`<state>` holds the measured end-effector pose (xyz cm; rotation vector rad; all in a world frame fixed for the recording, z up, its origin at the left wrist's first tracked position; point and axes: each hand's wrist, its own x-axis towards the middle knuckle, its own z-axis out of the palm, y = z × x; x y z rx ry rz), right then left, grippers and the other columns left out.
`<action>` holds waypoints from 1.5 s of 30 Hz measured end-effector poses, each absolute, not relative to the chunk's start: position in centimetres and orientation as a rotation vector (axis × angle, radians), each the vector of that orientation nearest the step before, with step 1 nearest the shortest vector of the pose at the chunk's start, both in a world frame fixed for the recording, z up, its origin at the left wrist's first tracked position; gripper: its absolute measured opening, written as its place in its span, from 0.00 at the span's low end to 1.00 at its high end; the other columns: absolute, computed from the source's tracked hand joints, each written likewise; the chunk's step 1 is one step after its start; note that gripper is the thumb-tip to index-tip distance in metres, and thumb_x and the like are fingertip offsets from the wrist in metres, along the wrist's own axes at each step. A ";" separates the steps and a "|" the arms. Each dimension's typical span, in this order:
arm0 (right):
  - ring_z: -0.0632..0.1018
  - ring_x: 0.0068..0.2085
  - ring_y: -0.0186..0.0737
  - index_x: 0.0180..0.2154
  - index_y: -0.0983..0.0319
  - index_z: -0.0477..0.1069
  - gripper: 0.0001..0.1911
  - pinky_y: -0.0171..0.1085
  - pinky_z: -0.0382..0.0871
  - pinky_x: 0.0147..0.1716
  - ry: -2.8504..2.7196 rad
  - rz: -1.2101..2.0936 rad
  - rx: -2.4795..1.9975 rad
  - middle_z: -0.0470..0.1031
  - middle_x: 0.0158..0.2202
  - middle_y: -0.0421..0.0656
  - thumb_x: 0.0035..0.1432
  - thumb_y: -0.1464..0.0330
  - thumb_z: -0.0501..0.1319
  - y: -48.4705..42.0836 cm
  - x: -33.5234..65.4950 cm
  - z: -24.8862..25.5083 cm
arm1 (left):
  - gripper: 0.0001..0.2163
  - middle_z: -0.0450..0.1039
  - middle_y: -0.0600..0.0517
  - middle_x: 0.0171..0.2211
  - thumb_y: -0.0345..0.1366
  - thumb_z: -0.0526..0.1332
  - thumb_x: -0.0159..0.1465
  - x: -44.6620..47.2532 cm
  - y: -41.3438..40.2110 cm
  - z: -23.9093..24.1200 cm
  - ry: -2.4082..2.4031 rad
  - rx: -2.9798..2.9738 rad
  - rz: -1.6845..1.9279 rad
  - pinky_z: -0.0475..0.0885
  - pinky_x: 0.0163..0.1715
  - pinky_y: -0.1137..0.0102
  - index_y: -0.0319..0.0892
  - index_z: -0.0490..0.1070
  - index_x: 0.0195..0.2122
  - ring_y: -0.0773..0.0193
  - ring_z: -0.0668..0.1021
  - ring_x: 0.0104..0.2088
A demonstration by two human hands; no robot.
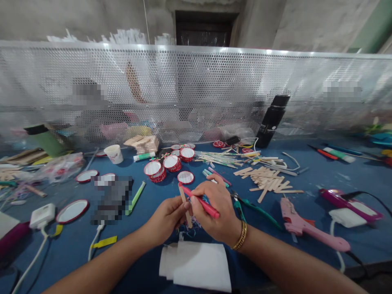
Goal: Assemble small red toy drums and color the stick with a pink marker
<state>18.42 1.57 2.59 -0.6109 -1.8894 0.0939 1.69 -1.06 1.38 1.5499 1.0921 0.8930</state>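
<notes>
My left hand [167, 216] pinches a flat wooden craft stick [184, 200] held nearly upright over the blue table. In my right hand [219, 204], which wears a gold bracelet, is a pinkish-red marker pen [205, 205]. The pen's upper-left end meets the top of the stick. Below both hands, folded white paper [202, 265] lies at the table's near side. Some tangled coloured thread [194, 226] shows partly behind my fingers. Pliers with teal handles [257, 210] lie just right of my right hand.
Loose craft sticks [269, 179] spread to the right, near a pink glue gun [306, 226]. Round red-rimmed lids [154, 169] are stacked ahead. A phone [113, 200] lies left, with a paper cup [114, 154] beyond. A perforated metal screen [196, 90] and black bottle [271, 122] stand behind.
</notes>
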 end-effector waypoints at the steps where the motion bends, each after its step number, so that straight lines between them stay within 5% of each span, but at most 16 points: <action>1: 0.76 0.31 0.37 0.33 0.60 0.67 0.03 0.48 0.62 0.52 -1.896 0.092 -0.606 0.75 0.28 0.38 0.58 0.72 0.57 1.6 18.4 2.6 | 0.22 0.57 0.59 0.19 0.57 0.53 0.65 1.7 -1.1 1.4 1.090 1.549 0.892 0.55 0.19 0.73 0.41 0.63 0.27 0.71 0.59 0.19; 45: 0.75 0.32 0.37 0.34 0.59 0.66 0.02 0.48 0.61 0.53 -1.914 0.100 -0.605 0.75 0.29 0.38 0.59 0.72 0.56 1.5 18.4 2.5 | 0.23 0.59 0.59 0.19 0.57 0.53 0.64 1.8 -1.1 1.4 1.082 1.540 0.910 0.54 0.19 0.73 0.41 0.63 0.28 0.72 0.59 0.19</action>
